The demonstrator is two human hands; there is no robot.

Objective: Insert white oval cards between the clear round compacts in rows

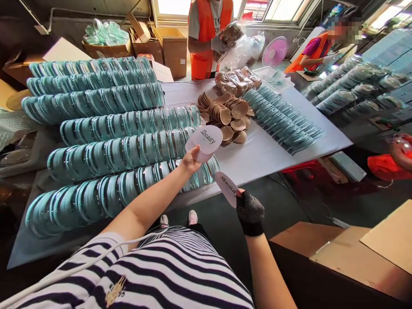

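My bare left hand (pixel 192 161) grips a stack of white oval cards (pixel 206 140) printed with the word "Sbeauty" in black, held above the table's front edge. In my right hand (pixel 250 208), which wears a dark fingerless glove, a single white oval card (pixel 227 189) with the same print is pinched, tilted, in front of the table. Left of and beneath my left hand lie long rows of teal round items in clear wrap (pixel 109 189). A heap of brown oval pads (pixel 230 113) rests beyond the cards.
More teal wrapped items (pixel 283 118) lie in rows on the right of the white table (pixel 257 163). Across it a person in an orange vest (pixel 201 40) handles plastic bags (pixel 246 49). A pink fan (pixel 275 51) stands behind; an open cardboard box (pixel 350 253) is at my right.
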